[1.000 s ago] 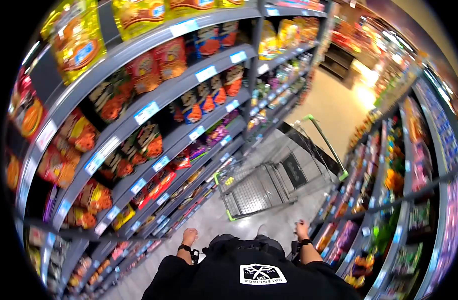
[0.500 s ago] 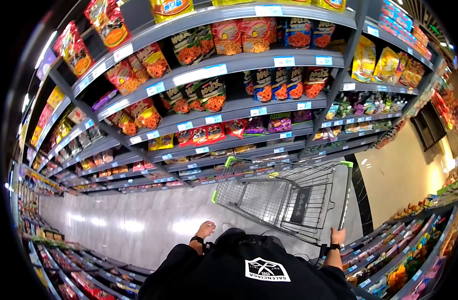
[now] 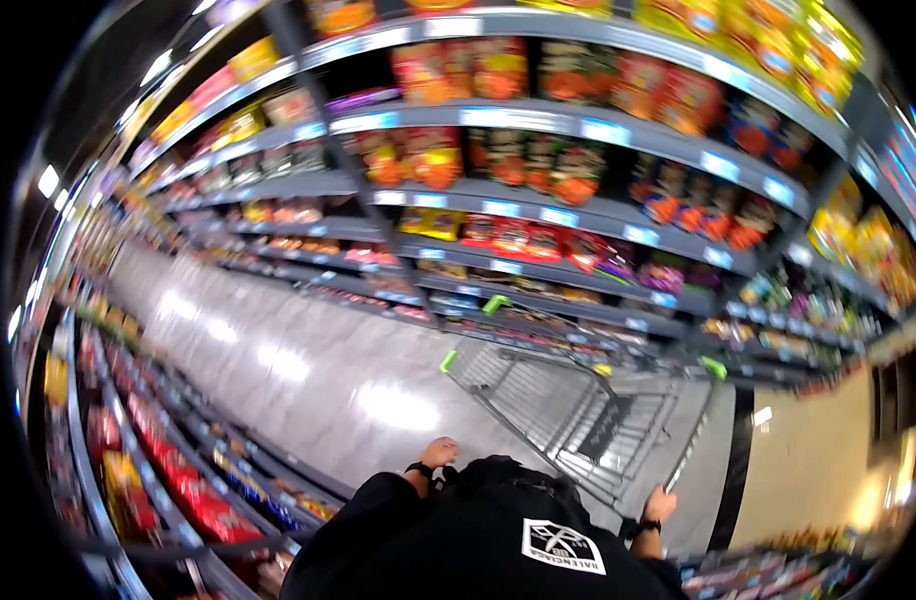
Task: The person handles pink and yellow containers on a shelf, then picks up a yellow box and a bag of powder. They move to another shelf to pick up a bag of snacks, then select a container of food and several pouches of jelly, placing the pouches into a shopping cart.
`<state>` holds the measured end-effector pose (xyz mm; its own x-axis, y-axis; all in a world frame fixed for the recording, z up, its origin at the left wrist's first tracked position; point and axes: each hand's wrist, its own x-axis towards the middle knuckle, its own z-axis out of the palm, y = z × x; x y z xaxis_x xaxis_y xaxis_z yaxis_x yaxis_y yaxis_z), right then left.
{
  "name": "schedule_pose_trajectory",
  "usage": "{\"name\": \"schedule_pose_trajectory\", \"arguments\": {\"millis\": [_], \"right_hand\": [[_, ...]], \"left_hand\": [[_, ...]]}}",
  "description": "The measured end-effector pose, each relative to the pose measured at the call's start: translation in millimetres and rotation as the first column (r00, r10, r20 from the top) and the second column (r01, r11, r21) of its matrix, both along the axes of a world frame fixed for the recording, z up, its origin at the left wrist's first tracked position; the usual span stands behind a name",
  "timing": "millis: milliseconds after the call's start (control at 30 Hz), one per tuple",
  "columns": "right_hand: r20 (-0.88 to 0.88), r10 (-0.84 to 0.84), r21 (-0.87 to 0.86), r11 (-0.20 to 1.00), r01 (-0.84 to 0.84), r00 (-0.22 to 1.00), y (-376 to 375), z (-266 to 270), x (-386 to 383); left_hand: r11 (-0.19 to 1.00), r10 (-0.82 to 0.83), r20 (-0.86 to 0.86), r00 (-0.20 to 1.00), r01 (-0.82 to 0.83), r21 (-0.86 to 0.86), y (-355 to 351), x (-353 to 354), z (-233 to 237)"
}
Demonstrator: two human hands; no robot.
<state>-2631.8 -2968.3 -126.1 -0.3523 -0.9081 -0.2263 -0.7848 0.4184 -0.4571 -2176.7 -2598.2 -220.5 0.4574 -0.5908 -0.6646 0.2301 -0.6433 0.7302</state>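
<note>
- Steering from one end may swing the cart [image 3: 549,404]; both hands, spaced along the handle [image 3: 694,440], should steady it.
- The right hand [image 3: 660,503] appears curled around the handle's near end; the left hand [image 3: 440,452] hangs loosely open.
- The cart's basket lies ahead, between handle and shelves [image 3: 618,211].

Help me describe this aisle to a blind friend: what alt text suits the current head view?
A shopper's right hand grips the handle of a wire shopping cart beside shelves of colorful packaged goods; the left hand is off the cart.
</note>
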Motion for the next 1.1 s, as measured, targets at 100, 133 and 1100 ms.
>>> {"name": "schedule_pose_trajectory", "arguments": {"millis": [100,133,1100], "right_hand": [[0.096,0.064,-0.049,0.997,-0.059,0.993,-5,-26,4],[0.136,0.066,-0.043,0.997,-0.061,0.989,-3,-23,8],[0.513,0.406,0.444,0.629,-0.638,0.757,-41,-22,70]], "left_hand": [[0.993,0.117,0.083,0.990,-0.116,-0.013,-1,-5,11],[0.995,0.090,0.176,0.980,-0.095,0.021,-3,-7,26],[0.940,0.325,0.278,0.904,-0.342,0.012,165,-119,14]]}}
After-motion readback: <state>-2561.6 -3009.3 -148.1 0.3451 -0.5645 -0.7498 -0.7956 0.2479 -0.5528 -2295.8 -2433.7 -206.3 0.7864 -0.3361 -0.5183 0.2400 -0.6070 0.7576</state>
